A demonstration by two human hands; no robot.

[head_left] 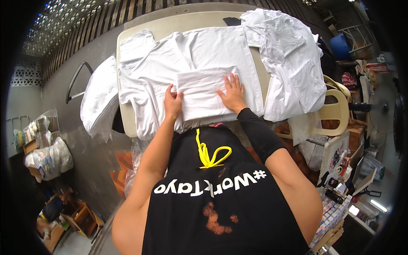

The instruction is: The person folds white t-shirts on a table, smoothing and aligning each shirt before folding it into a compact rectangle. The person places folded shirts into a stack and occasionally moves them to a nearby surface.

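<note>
A white T-shirt [161,51] lies spread across a pale table, one sleeve toward the far left corner. On its near part rests a folded rectangle of white cloth [202,87], wrinkled on top; whether it belongs to the same shirt I cannot tell. My left hand [173,103] is at the left edge of this rectangle, its fingers curled and closed at the cloth edge. Spread flat on the rectangle's right side is my right hand [233,92], fingers apart, with a black sleeve on that forearm.
Loose white shirts form a pile [293,63] on the table's right side. A white bundle [101,97] hangs by the left edge. The pale table [204,20] shows at the back. Beyond the pile stands a cream plastic chair [338,111]; boxes and clutter fill the right.
</note>
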